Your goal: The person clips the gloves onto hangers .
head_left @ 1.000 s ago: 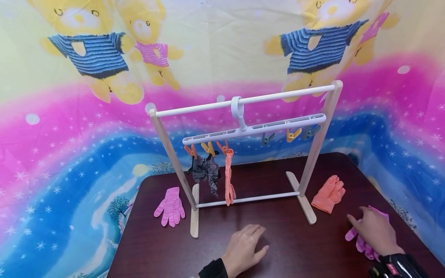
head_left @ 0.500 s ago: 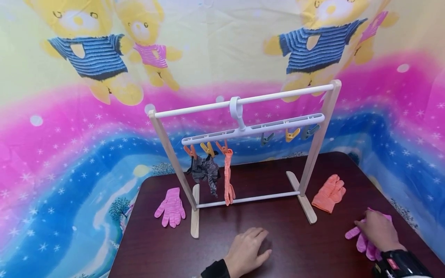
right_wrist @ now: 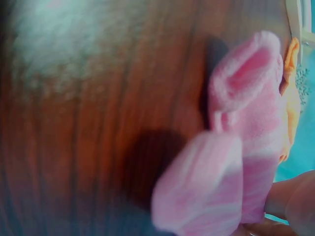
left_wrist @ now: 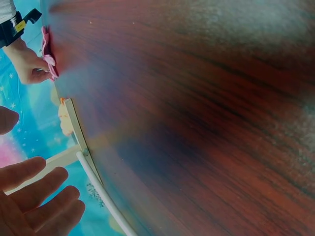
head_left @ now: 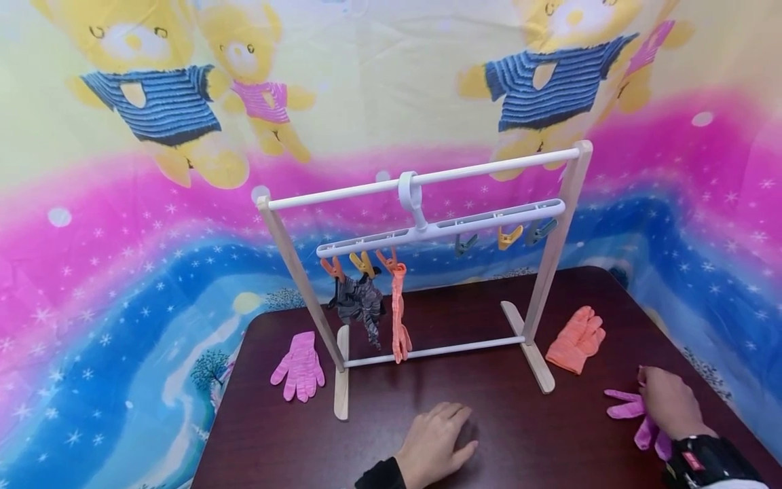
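My right hand (head_left: 672,404) pinches a pink knit glove (right_wrist: 197,187) near the table's right side, lifting part of it, with its fingers dangling below in the head view. The thumb shows at the right edge of the right wrist view. My left hand (head_left: 436,441), fingers relaxed, hovers low over the table (head_left: 489,407) at front middle, holding nothing. Behind it, a white clip hanger (head_left: 464,223) hangs on a wooden rack. Its left clips hold a crumpled dark grey striped glove (head_left: 365,305) and an orange glove (head_left: 398,319) seen edge-on.
An orange glove (head_left: 575,339) lies right of the rack's foot (head_left: 537,367). Left of the rack is another pink glove (head_left: 299,367). On the hanger's right half, a yellow clip (head_left: 510,238) and two dark green ones hold nothing. A bear-print cloth (head_left: 366,88) backs the table.
My right hand has closed on the pink glove and drawn part of it up, so its fingers now spread differently. My left hand has hardly moved.
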`<state>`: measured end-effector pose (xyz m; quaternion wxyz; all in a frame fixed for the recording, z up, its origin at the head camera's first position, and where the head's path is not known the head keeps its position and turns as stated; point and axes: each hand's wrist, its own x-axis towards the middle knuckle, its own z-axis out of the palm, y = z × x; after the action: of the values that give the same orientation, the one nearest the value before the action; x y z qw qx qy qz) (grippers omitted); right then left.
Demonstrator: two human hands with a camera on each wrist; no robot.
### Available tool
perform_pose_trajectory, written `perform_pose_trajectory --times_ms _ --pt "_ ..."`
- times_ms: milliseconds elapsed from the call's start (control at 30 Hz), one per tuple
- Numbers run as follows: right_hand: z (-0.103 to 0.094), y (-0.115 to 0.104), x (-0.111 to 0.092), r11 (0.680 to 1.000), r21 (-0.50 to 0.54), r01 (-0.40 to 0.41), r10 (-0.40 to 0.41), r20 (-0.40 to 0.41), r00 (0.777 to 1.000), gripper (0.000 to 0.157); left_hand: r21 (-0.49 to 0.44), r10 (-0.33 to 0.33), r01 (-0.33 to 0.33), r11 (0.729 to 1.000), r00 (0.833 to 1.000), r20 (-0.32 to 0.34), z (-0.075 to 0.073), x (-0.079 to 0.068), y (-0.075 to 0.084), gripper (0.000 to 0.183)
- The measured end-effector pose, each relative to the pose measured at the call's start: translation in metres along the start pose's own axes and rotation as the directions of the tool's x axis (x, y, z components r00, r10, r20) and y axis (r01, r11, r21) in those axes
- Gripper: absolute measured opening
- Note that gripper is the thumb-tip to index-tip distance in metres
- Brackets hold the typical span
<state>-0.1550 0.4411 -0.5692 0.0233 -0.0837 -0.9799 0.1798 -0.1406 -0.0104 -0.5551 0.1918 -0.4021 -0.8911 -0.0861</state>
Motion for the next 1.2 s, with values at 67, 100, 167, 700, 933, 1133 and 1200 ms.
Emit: perform_pose_trajectory --times_ms 67,100,167,700,933,1133,1200 --pt "0.0 0.0 -0.001 1.0 -0.007 0.018 -0.019 -0.021 1.0 0.014 0.004 0.004 -0.004 1.0 1.0 -0.01 0.0 0.001 0.001 0.044" --pt "0.0 -0.001 -0.001 1.0 -0.01 0.021 -0.021 -0.029 0.999 0.016 0.007 0.006 -0.006 1.0 1.0 -0.016 0.001 0.001 0.001 0.044" --pt "0.0 -0.002 -0.001 1.0 -0.012 0.028 -0.028 -0.036 0.999 0.018 0.01 0.008 -0.007 1.0 1.0 -0.025 0.001 0.001 0.002 0.045" --pt "0.007 -0.018 -0.005 0.999 0.006 0.048 -0.048 -0.032 0.998 0.019 -0.014 0.008 -0.008 1.0 1.0 -0.016 0.002 0.005 0.005 0.047" --pt "0.012 -0.028 -0.005 0.998 0.012 0.056 -0.056 -0.023 0.998 0.021 -0.008 0.009 -0.009 1.0 1.0 -0.007 0.001 0.003 0.003 0.048" --pt "0.014 -0.031 -0.006 0.999 0.011 0.051 -0.051 -0.03 0.998 0.026 0.007 0.013 -0.013 1.0 0.999 -0.039 0.001 0.004 0.002 0.048" --pt "0.015 -0.032 -0.006 0.998 0.007 0.06 -0.06 -0.031 0.998 0.027 0.006 0.012 -0.012 1.0 0.999 -0.043 0.002 0.004 0.001 0.048"
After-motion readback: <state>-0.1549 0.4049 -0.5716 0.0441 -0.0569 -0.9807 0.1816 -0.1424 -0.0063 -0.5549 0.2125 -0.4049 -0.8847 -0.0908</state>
